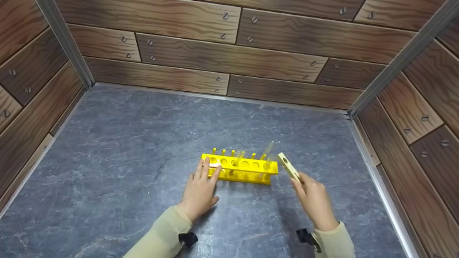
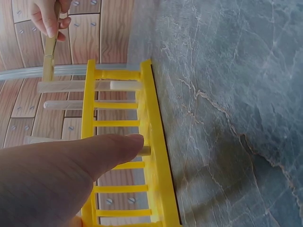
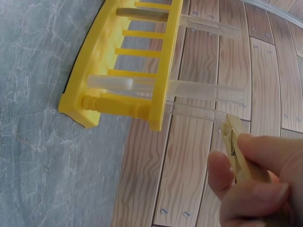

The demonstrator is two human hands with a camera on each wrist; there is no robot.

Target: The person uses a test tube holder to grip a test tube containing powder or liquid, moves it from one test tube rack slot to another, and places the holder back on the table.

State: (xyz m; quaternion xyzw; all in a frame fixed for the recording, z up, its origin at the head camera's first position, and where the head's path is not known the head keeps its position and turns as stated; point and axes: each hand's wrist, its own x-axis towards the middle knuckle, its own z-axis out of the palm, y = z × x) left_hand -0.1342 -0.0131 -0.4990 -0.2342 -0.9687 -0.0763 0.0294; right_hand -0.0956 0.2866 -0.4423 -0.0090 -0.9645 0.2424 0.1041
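Note:
A yellow plastic test tube rack (image 1: 274,167) stands on the grey marbled surface. My left hand (image 1: 199,191) lies over its left end, fingers straight and touching the top plate; the thumb (image 2: 111,149) crosses the rack's side in the left wrist view. My right hand (image 1: 315,200) grips a wooden test tube clamp (image 1: 289,167) whose tip is close beside the tubes at the right end. One tube there has white contents (image 3: 111,82). Behind it an empty tube (image 3: 196,112) overlaps the clamp's tip. Another tube, with brown contents (image 3: 142,14), stands near the rack's middle.
Short yellow pegs (image 1: 223,152) line the rack's back edge. Wood-patterned panels (image 1: 186,53) wall in the surface at the back and both sides, with metal strips (image 1: 383,182) along the edges. Black straps (image 1: 188,239) are on both wrists.

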